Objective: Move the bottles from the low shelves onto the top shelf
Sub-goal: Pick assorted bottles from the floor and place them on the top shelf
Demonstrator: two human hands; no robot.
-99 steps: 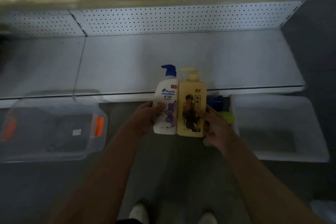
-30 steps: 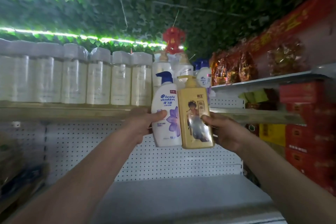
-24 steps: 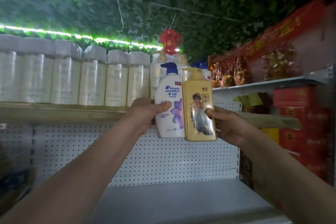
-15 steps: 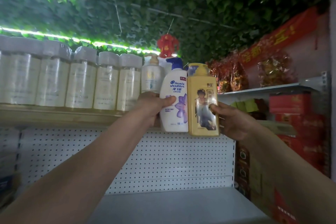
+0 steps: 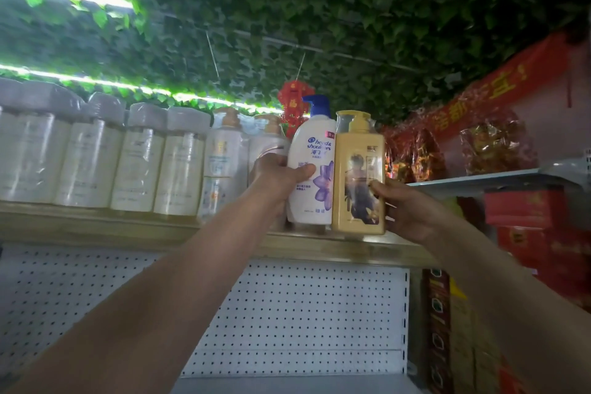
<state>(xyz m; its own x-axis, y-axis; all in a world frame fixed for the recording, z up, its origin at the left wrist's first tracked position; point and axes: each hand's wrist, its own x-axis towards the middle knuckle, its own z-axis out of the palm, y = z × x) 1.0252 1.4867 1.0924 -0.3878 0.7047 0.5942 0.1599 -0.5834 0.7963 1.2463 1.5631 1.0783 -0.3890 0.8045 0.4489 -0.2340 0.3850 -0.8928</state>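
Observation:
My left hand (image 5: pixel 277 181) grips a white shampoo bottle (image 5: pixel 311 169) with a blue pump and a purple flower. Beside it, touching, my right hand (image 5: pixel 406 206) grips a yellow pump bottle (image 5: pixel 358 176) with a figure on its label. Both stand upright with their bases at the front edge of the wooden top shelf (image 5: pixel 96 227), to the right of the bottles standing there; whether the bases rest on the board I cannot tell.
A row of pale wrapped bottles (image 5: pixel 134 163) fills the top shelf to the left, with two pump bottles (image 5: pixel 224 163) just behind my left hand. Red wrapped goods and boxes (image 5: pixel 524 208) crowd the right. White pegboard (image 5: pixel 287 313) and a grey shelf lie below. Leaves cover the ceiling.
Both hands carried the two bottles from down by the floor up to the top shelf; in the last half second they rose slightly and moved in over the shelf's front edge.

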